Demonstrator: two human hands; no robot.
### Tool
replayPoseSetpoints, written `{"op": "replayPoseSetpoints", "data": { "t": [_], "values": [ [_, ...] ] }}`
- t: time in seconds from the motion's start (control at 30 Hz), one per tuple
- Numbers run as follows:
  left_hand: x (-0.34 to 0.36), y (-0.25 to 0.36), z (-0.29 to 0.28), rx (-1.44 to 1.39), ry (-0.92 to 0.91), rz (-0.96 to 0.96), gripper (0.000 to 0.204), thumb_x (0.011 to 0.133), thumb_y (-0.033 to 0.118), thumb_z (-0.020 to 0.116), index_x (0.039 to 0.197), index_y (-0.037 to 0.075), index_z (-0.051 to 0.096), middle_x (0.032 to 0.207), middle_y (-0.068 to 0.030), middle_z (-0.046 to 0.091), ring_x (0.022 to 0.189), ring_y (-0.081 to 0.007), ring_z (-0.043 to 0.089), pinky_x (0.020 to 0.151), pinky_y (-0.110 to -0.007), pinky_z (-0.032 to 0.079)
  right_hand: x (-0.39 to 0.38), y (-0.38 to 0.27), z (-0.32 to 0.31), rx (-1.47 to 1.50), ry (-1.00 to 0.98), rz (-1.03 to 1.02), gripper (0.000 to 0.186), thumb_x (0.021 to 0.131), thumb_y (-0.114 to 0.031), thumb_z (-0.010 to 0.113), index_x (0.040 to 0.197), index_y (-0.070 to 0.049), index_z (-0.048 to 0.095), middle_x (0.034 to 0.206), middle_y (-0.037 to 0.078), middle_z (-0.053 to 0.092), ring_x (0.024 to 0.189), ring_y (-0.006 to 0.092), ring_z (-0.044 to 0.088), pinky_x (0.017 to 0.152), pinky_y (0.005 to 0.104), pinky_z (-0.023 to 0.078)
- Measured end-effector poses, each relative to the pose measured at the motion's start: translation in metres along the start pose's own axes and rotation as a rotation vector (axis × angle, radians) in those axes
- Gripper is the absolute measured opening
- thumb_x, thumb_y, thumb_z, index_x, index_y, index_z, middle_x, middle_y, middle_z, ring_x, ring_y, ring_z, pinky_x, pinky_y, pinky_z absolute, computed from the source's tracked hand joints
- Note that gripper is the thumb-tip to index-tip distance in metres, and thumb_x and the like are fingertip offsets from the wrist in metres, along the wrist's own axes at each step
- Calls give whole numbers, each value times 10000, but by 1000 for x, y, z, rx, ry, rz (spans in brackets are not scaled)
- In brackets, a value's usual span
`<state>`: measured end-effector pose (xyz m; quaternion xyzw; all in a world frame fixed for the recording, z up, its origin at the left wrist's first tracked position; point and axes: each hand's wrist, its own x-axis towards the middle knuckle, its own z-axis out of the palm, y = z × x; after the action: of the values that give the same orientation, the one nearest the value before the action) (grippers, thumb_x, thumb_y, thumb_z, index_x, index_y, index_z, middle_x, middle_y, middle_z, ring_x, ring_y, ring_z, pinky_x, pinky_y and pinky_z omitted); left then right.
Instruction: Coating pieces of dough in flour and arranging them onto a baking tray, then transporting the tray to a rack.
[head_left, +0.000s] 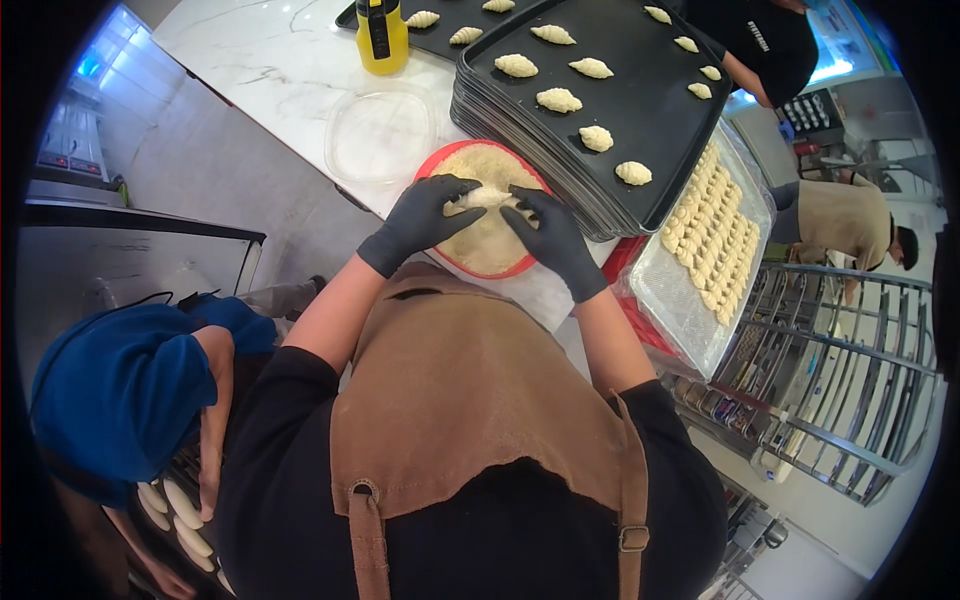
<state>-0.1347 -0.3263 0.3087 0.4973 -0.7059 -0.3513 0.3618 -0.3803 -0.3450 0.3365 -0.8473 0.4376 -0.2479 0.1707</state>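
Note:
A red-rimmed round bowl (485, 251) of pale crumbly coating sits on the worktop, with both my black-gloved hands over it. My left hand (418, 218) curls its fingers and thumb around one end of a pale dough piece (484, 197). My right hand (548, 238) grips the other end. Beside the bowl is a stack of dark trays (560, 90); the top one carries several spaced, ridged dough pieces (560, 100). To the right, a plastic-lined tray (740, 195) holds rows of similar pieces (708, 235). A clear lid (380, 131) lies left of the bowl.
A yellow bottle (381, 45) stands on the marble worktop (240, 50). A co-worker in blue (130, 385) bends at my lower left over long dough pieces (187, 508). Another in black (760, 45) works opposite; one in beige (842, 218) is behind a metal rack (850, 370).

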Motion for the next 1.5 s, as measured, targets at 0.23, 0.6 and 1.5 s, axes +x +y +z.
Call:
{"op": "replayPoseSetpoints", "data": {
  "t": [0.23,0.6,1.5],
  "values": [
    [8,-3,-12,35,41,65,371,866,199,808,1185,32,714,1073,-145,734,973,-298,710,874,-377,550,8,14,-5,180,-239,230,444,933,-268,738,1297,-23,673,1094,177,724,924,256,717,778,349,575],
    [6,-6,-10,-56,-16,-118,421,892,230,795,1236,5,705,1107,-142,758,971,-222,720,878,-349,555,31,26,25,-177,-468,218,496,760,-200,821,1203,-37,669,1058,213,698,986,374,697,856,443,574],
    [25,-18,-2,-396,-204,-105,502,890,209,763,1335,8,648,1133,-133,746,989,-194,697,914,-345,545,39,-23,-22,168,-173,76,355,849,-191,811,1165,-50,732,984,150,738,878,307,720,788,391,566]
  ]
}}
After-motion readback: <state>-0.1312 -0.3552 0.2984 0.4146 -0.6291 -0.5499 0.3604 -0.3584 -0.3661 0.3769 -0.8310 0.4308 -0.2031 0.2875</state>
